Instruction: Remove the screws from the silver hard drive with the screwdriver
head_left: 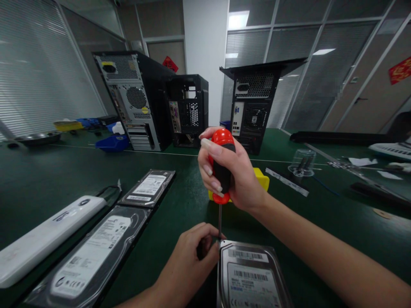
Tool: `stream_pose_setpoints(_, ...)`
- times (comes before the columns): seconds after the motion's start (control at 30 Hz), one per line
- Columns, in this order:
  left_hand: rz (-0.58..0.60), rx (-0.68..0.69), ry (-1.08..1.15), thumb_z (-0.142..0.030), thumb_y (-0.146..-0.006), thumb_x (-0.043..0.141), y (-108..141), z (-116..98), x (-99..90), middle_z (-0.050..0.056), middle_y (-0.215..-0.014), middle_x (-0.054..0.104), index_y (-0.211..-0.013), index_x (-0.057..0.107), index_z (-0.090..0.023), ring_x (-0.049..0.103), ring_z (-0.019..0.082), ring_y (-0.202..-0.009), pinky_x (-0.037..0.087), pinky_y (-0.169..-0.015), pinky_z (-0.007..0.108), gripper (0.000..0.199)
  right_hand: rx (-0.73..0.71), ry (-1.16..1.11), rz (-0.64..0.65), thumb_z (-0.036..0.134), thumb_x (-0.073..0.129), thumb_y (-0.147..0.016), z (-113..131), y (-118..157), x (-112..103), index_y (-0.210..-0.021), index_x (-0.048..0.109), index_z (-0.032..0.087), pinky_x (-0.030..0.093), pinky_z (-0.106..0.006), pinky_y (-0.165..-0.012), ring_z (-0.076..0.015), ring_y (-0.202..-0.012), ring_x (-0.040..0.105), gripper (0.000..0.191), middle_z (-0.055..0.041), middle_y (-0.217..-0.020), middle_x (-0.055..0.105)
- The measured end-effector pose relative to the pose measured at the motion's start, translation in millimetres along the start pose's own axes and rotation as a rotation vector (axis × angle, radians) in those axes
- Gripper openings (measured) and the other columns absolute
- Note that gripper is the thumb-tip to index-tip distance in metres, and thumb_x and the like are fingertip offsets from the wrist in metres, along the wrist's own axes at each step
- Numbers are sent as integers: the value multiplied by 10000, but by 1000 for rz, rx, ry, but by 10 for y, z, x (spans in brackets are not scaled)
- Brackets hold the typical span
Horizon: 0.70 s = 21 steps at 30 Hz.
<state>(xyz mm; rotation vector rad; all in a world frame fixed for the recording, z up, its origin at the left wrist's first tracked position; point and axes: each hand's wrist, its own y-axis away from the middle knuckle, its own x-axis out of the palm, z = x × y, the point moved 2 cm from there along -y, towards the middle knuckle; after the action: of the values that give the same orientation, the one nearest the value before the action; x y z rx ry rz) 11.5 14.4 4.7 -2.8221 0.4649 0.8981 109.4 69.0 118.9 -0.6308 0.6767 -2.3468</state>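
My right hand (229,169) is wrapped round the red and black handle of a screwdriver (222,171), held upright with its shaft pointing down. The shaft meets the far left corner of a silver hard drive (250,273) with white labels, partly cut off by the bottom of the view. At that same corner my left hand (195,252) has its thumb and forefinger curled in a pinch, touching the drive's edge beside the screwdriver's tip. What lies between those fingertips is hidden. Behind the right hand a yellow bin (261,179) shows in part.
Left of my hands lie two hard drives, a smaller (149,188) and a larger one (93,252), beside a white elongated device (51,235). Computer cases (135,102) stand at the back, near a blue bin (112,143). A clear cup (302,162) and metal strip (287,182) lie right.
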Motion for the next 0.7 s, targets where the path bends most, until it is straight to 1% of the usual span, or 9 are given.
stream_pose_setpoints(0.13, -4, 0, 3, -206, -801, 471, -11, 2, -2, -37, -623, 444, -841, 650, -161, 419, 120, -566, 301, -525, 220, 189, -24, -12, 18, 294, 579, -825, -15, -9, -10, -883, 478, 199, 302, -129, -323, -21, -364, 374, 150, 82, -566, 443)
stream_pose_setpoints(0.3, -11, -7, -6, -173, -783, 470, -3, -10, -5, -41, -612, 432, -833, 649, -161, 417, 120, -565, 301, -529, 219, 186, -4, -41, -14, 338, 623, -788, -38, -1, -21, -898, 444, 221, 308, -138, -325, -32, -373, 389, 241, 83, -581, 460)
stream_pose_setpoints(0.5, -15, -1, 2, -192, -797, 473, -8, 5, -3, -40, -615, 436, -839, 648, -166, 414, 119, -563, 303, -529, 219, 182, 43, -56, -27, 309, 646, -778, -27, 1, -14, -832, 373, 221, 296, -151, -322, -42, -331, 380, 292, 101, -484, 464)
stream_pose_setpoints(0.6, -10, -3, -3, -194, -799, 476, -13, 6, -4, -42, -610, 432, -840, 650, -166, 409, 118, -559, 298, -524, 217, 181, 48, -79, -44, 301, 649, -773, -14, -3, -3, -811, 354, 220, 280, -153, -313, -39, -314, 377, 308, 102, -481, 475)
stream_pose_setpoints(0.7, -9, -11, -9, -196, -802, 475, -13, -4, -8, -42, -609, 431, -841, 649, -166, 410, 118, -558, 296, -521, 217, 181, 52, -101, -22, 300, 619, -791, -7, -7, 7, -788, 352, 215, 271, -153, -304, -38, -315, 381, 280, 96, -496, 479)
